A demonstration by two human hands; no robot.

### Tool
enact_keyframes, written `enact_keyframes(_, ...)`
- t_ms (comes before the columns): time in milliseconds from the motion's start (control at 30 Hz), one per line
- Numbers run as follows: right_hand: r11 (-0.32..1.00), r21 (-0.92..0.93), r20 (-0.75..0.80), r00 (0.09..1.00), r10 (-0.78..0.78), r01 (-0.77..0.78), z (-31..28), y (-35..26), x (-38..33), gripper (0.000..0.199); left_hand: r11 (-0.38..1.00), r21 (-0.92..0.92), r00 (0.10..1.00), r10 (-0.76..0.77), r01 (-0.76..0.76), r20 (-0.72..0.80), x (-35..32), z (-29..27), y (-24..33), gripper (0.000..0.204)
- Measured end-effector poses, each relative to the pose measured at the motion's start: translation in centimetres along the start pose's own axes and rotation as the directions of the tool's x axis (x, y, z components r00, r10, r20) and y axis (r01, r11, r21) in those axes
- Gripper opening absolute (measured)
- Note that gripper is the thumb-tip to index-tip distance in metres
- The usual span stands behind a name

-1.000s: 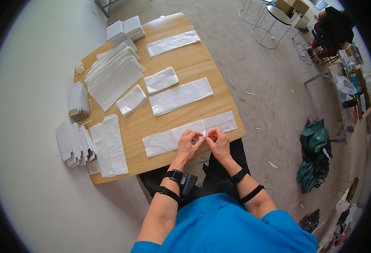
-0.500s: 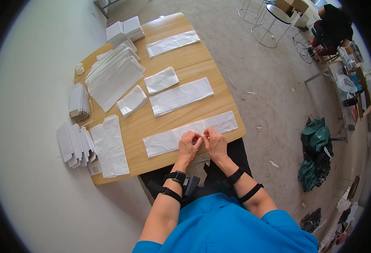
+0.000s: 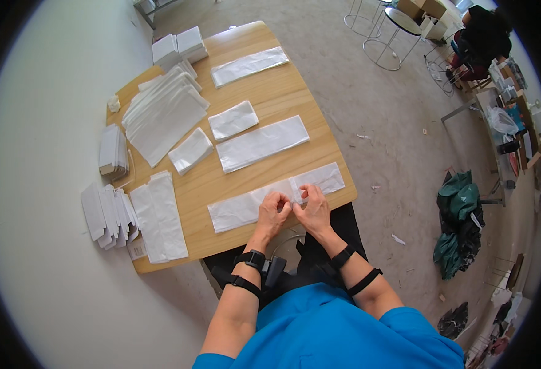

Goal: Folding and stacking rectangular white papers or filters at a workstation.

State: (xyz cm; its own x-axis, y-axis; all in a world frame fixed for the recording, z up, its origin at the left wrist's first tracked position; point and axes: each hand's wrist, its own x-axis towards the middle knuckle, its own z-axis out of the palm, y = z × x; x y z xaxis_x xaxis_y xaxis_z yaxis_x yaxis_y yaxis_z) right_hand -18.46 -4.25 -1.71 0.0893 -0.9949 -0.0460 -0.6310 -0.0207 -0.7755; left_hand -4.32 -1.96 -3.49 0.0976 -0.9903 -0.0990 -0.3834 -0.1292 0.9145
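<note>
A long, flat bundle of folded white film (image 3: 236,211) lies along the table's near edge. A narrow pale band (image 3: 294,189) crosses it near the middle and runs down to my fingertips. My left hand (image 3: 273,213) is closed in a pinch at the bundle's near edge, thumb against forefinger. Beside it, almost touching, my right hand (image 3: 313,209) pinches the same way. Whatever sits between the fingertips is too small and hidden to make out. Farther back lie another long folded bundle (image 3: 262,144) and two short ones, one (image 3: 233,120) behind the other (image 3: 190,150).
White sheets (image 3: 167,117) fan out on the wooden table (image 3: 283,98), by another bundle (image 3: 249,66). White cartons (image 3: 112,150) and flat box blanks (image 3: 109,212) line the wall side, near a sheet stack (image 3: 160,218). On the floor are dark bags (image 3: 458,215); a person (image 3: 484,40) sits far right.
My fingertips have come slightly nearer to me, and more of the pale band shows across the bundle. Both hands stay pinched. The whole view has shifted a little.
</note>
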Motion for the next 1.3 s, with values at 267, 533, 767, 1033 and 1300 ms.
enact_keyframes(267, 0.988, -0.100, 0.087, 0.990, -0.108, 0.116, 0.5, 0.5, 1.6, 0.051, 0.999, 0.040, 0.999, 0.022, -0.024, 0.042, 0.3, -0.3, -0.2, 0.013)
enact_keyframes(533, 0.987, -0.142, 0.050, 0.996, -0.068, 0.074, 0.3, 0.1, 1.3, 0.057, 0.999, 0.015, 0.997, -0.037, 0.036, 0.073, 0.3, -0.7, 0.0, 0.013)
enact_keyframes(767, 0.971, -0.238, -0.103, 0.995, 0.007, -0.032, 0.4, 1.7, 3.1, 0.061, 0.999, -0.001, 0.995, -0.045, 0.045, 0.084, 0.4, -0.6, 0.3, 0.011)
enact_keyframes(1033, 0.964, -0.158, -0.024, 0.975, -0.219, 0.212, 0.0, 0.1, 1.9, 0.069, 0.999, 0.035, 0.994, -0.029, 0.026, 0.109, 0.4, -1.0, -0.4, 0.014)
enact_keyframes(1300, 0.965, -0.263, -0.149, 0.987, -0.066, 0.025, 0.7, 1.9, 4.8, 0.062, 0.999, 0.004, 0.994, -0.042, 0.042, 0.100, 0.5, -0.5, -0.3, 0.014)
